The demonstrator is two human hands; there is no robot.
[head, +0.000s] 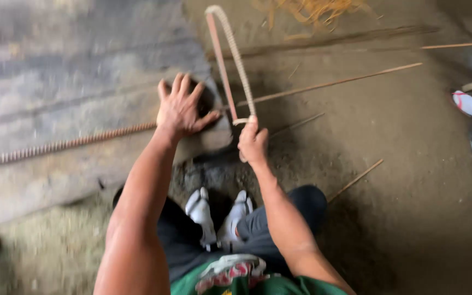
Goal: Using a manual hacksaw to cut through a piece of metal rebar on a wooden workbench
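While left hand (180,109) pins rebar (61,145), hacksaw (230,60) inside right fingers (251,137)

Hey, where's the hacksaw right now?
In the head view, the hacksaw is just right of centre, gripped at its near end by the right hand, beside the left hand pressing the ribbed bar.
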